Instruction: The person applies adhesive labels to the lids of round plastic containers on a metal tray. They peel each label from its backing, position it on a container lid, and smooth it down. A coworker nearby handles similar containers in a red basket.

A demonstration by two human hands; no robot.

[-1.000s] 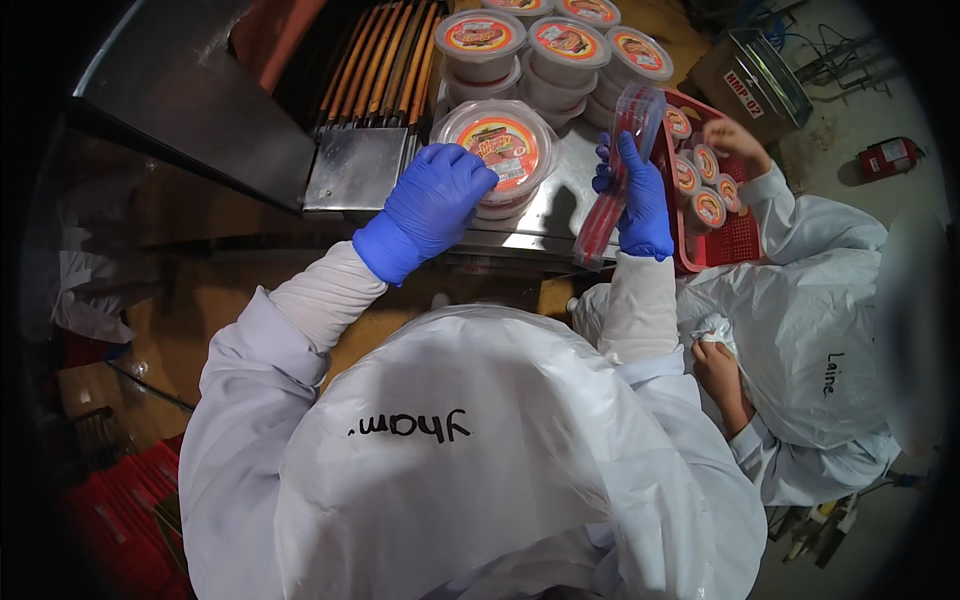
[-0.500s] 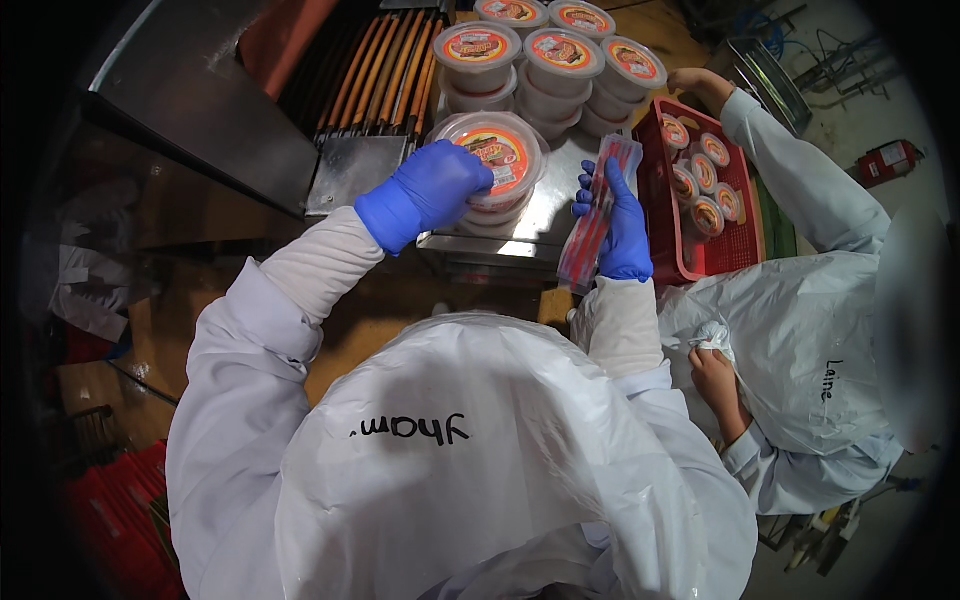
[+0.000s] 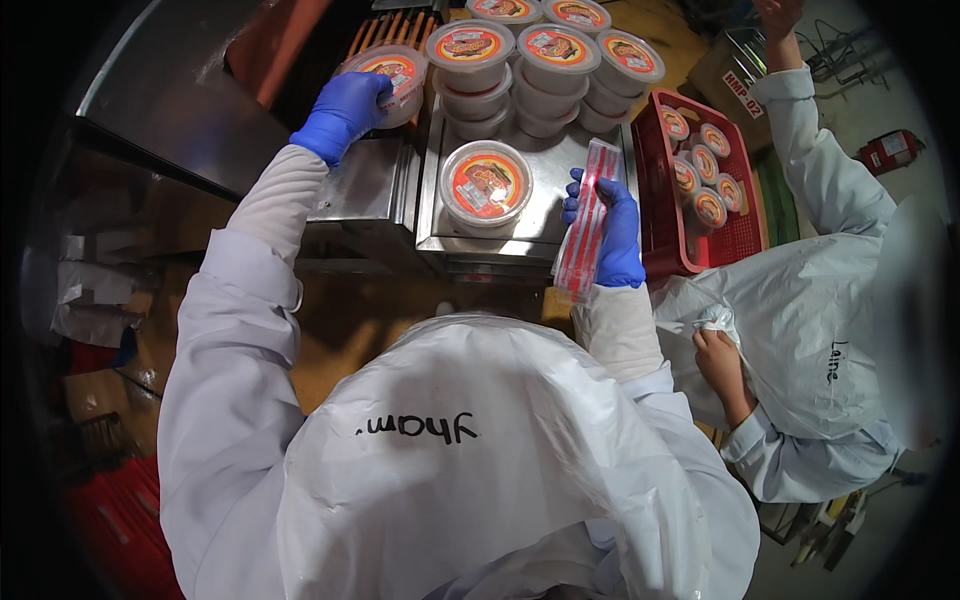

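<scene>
In my blue-gloved left hand [image 3: 345, 112] is a round plastic tub [image 3: 398, 72] with an orange and red label, gripped by its edge at the near end of the rollers. A bundle of flat clear plastic sleeves with red stripes [image 3: 583, 240] is held upright in my gloved right hand [image 3: 618, 235]. Between my hands, another lidded tub [image 3: 486, 184] sits on the steel table [image 3: 440, 215]. Several stacked tubs [image 3: 468, 50] stand behind it at the table's far side.
A roller conveyor [image 3: 392, 32] lies at the far left, beside a metal housing [image 3: 170, 110]. Right of the table, a red crate [image 3: 735, 238] holds several smaller labelled tubs [image 3: 708, 165]. A co-worker in a white apron [image 3: 790, 330] stands close on my right, one arm stretched past the crate.
My left hand has lifted the upper tub off the near stack and carried it left to the rollers, leaving one tub there. The co-worker's far hand has moved up, away from the tubs.
</scene>
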